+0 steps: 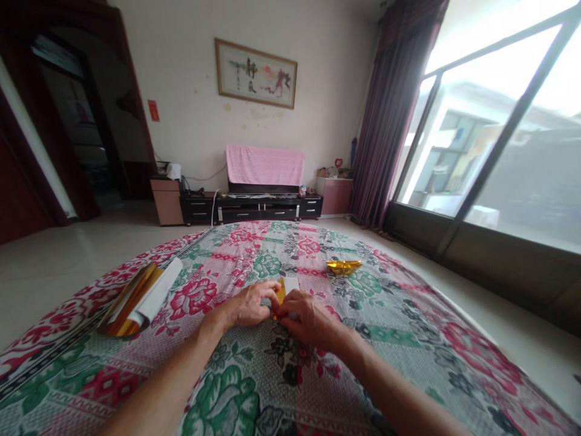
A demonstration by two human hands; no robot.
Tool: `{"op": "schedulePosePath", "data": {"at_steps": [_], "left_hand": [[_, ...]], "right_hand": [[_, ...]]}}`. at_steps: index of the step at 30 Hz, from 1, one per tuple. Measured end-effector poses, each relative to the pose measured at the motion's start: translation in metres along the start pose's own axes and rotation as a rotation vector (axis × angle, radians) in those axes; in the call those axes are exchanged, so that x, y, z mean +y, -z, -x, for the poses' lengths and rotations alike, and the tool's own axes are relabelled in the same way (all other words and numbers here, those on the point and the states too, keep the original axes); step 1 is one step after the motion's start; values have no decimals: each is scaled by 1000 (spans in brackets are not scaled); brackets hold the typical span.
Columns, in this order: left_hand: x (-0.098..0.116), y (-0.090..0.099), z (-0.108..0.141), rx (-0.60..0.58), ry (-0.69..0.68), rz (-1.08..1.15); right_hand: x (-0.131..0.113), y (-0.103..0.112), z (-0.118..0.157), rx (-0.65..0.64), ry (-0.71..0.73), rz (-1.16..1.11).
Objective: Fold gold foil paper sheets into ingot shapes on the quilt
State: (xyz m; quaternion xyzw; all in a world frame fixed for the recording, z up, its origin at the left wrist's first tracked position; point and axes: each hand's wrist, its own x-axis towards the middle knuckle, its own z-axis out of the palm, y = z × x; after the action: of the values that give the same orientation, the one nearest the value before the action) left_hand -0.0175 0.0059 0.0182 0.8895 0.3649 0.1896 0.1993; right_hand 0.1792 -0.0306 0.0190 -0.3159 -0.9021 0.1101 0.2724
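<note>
A small sheet of paper (291, 283), gold on its left part and white on its right, lies on the flowered cloth between my hands. My left hand (254, 303) has its fingers bent and pinched on the sheet's left, gold side. From the right, my right hand (306, 315) presses closed fingers on the near edge of the same sheet, close to the left fingertips. The fingers cover the sheet's near part. Beyond my right hand sits a folded shiny gold paper piece (344, 267), apart from both hands.
A stack of gold and white sheets (140, 300), partly curled, lies at the left of the cloth-covered round table (390, 315). Across the floor stand a low black cabinet (247, 212) and a pink-draped screen (265, 165). Tall windows and a purple curtain (385, 115) are at the right.
</note>
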Motion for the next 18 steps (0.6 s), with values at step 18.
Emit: {"op": "schedulePosePath", "data": {"at_steps": [18], "left_hand": [[2,-1,0,54,-79,16]], "right_hand": [[-8,-4,6,-20,-26,252]]}}
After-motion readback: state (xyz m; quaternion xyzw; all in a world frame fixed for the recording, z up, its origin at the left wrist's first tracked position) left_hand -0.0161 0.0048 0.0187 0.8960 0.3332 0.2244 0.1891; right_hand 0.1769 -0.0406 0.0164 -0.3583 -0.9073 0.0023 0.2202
